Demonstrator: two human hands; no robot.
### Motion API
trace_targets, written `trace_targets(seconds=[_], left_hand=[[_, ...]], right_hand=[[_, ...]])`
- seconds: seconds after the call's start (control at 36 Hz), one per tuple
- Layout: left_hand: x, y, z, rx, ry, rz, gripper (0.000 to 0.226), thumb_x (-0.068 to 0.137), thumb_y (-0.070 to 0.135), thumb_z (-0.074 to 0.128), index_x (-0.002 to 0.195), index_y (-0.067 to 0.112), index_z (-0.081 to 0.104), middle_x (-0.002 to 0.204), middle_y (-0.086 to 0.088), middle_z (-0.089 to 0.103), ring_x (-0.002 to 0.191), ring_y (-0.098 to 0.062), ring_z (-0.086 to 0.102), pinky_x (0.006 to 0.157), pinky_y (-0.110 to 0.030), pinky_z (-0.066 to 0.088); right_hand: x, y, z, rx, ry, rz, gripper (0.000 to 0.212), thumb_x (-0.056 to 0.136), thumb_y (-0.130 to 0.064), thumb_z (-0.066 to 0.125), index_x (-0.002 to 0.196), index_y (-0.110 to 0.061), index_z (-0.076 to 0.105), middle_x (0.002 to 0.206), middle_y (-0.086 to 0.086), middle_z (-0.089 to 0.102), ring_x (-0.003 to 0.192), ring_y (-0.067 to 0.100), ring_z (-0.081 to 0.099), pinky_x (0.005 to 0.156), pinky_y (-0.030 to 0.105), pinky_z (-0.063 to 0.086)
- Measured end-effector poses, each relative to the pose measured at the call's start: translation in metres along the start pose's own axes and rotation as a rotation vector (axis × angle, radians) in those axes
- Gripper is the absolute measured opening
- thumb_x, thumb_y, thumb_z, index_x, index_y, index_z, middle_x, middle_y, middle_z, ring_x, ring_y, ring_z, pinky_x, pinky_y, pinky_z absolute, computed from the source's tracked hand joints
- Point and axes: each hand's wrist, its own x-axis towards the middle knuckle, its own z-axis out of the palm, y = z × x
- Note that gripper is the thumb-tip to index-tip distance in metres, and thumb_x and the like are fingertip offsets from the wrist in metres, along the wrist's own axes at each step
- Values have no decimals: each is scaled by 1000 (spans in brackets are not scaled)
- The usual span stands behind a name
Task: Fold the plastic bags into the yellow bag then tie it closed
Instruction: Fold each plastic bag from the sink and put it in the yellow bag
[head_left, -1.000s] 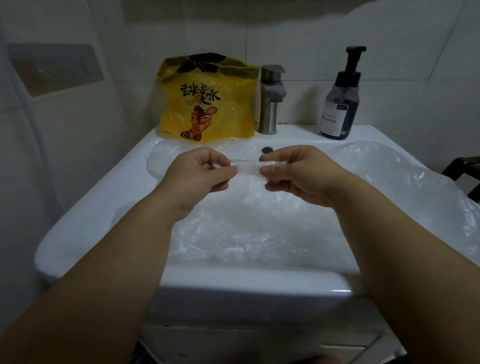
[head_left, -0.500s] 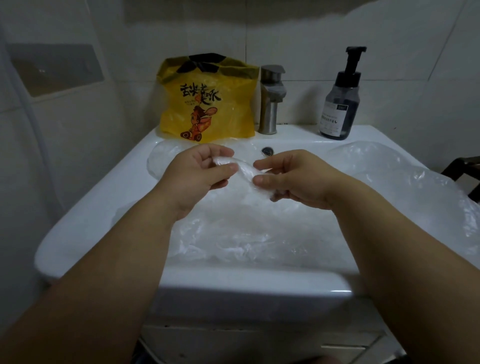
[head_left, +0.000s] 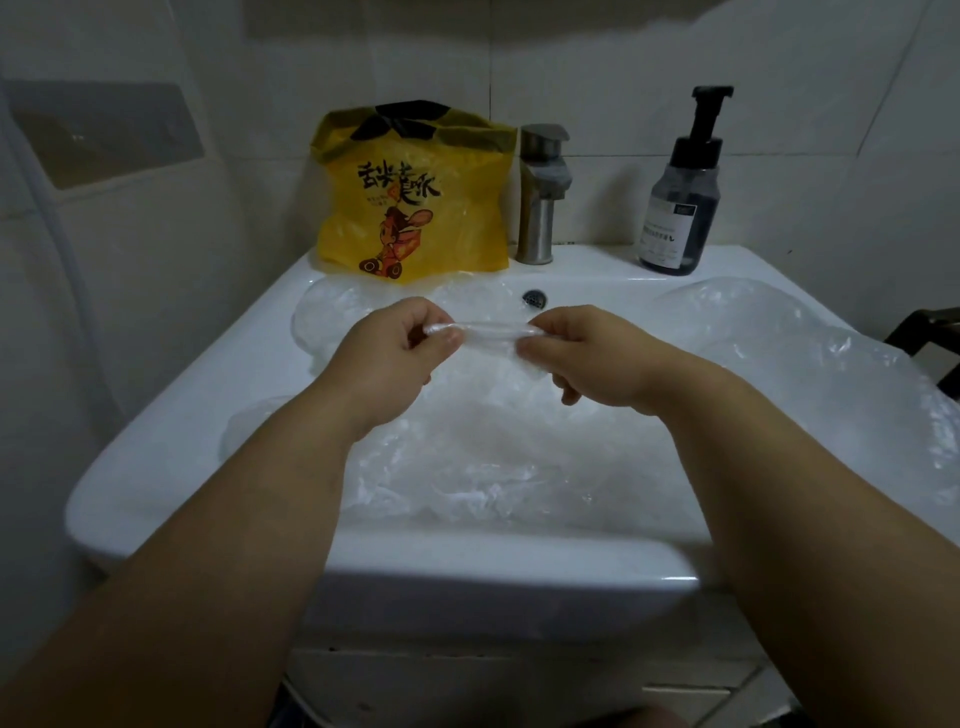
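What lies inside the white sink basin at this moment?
Crumpled clear plastic bags fill the white ceramic sink, spilling over its right rim. The round overflow hole shows on the back wall. The basin floor and drain are covered, so unseen.

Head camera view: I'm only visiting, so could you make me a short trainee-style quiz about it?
1. True or false: the yellow bag stands on the back ledge of the sink, left of the tap.
2. What do the left hand and right hand pinch between them? A) clear plastic bag; B) sponge; C) towel.
3. Fill in: the pump bottle stands to the ___ of the tap.
Key: 1 true; 2 A; 3 right.
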Motion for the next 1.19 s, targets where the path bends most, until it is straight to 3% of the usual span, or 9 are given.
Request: trace_targets(seconds=[0.11, 0.19, 0.33, 0.5, 0.56, 0.67, 0.78, 1.08, 1.19], left_hand=[[0, 3, -1, -85, 9, -19, 10, 95, 24, 59, 86, 23, 61, 89, 5, 62, 83, -12, 64, 81, -31, 58], [-1, 6, -1, -186, -18, -34, 10, 96, 17, 58, 86, 18, 60, 84, 3, 69, 79, -8, 68, 67, -18, 56], [-1, 11, -3, -345, -47, -84, 11, 95, 15, 59, 84, 17, 60, 70, 5, 71, 66, -5, 66, 60, -17, 53], [-2, 16, -4, -416, -44, -131, 15, 95, 10, 57, 84, 18, 62, 65, 4, 70, 63, -7, 66, 57, -17, 51], [-2, 17, -5, -417, -36, -146, 15, 95, 10, 56, 83, 15, 61, 66, 3, 70, 63, -7, 65, 57, -17, 51], [-3, 19, -6, -450, -42, -163, 15, 96, 10, 54, 82, 13, 60, 64, 3, 69, 61, -7, 65, 55, -17, 50], [-4, 20, -7, -516, -80, -161, 18, 95, 6, 53, 79, 13, 58, 61, 2, 68, 58, -7, 64, 53, -16, 50], [-5, 25, -11, -700, -147, -178, 20, 94, 1, 51, 79, 14, 57, 59, -1, 66, 53, -9, 63, 47, -16, 47], [-5, 25, -11, -714, -151, -185, 20, 93, 1, 51, 79, 14, 57, 59, -1, 66, 53, -10, 63, 47, -16, 47]], right_hand=[[-2, 0, -4, 72, 18, -22, 13, 98, -26, 50, 96, -18, 60, 81, 4, 58, 68, 12, 57, 55, 15, 50], [-2, -2, -5, 202, 104, -56, 9, 96, -18, 55, 89, -18, 61, 72, 4, 58, 60, 11, 55, 53, 14, 50], [2, -3, -7, 600, 153, -5, 14, 93, -9, 57, 106, -11, 62, 79, 9, 55, 64, 15, 55, 60, 25, 55], [1, -9, -8, 912, 61, 40, 14, 95, -3, 50, 103, -8, 61, 77, 12, 51, 57, 15, 55, 56, 26, 55], [-1, -11, -8, 937, -19, 21, 13, 91, -8, 58, 104, -7, 60, 82, 12, 52, 58, 16, 54, 59, 27, 56], [-2, -8, -6, 777, -82, -32, 44, 66, -17, 73, 107, -16, 58, 87, 4, 59, 63, 12, 61, 68, 27, 57], [-1, -6, -5, 701, 55, -52, 9, 90, -14, 60, 98, -9, 63, 76, 6, 52, 59, 12, 54, 59, 22, 54], [-2, -8, -13, 928, -23, 12, 23, 95, 4, 37, 100, -4, 57, 59, 10, 53, 50, 18, 52, 49, 28, 51], [-4, -10, -14, 985, -30, 16, 19, 93, -3, 38, 91, -3, 57, 62, 11, 52, 51, 17, 50, 48, 26, 51]])
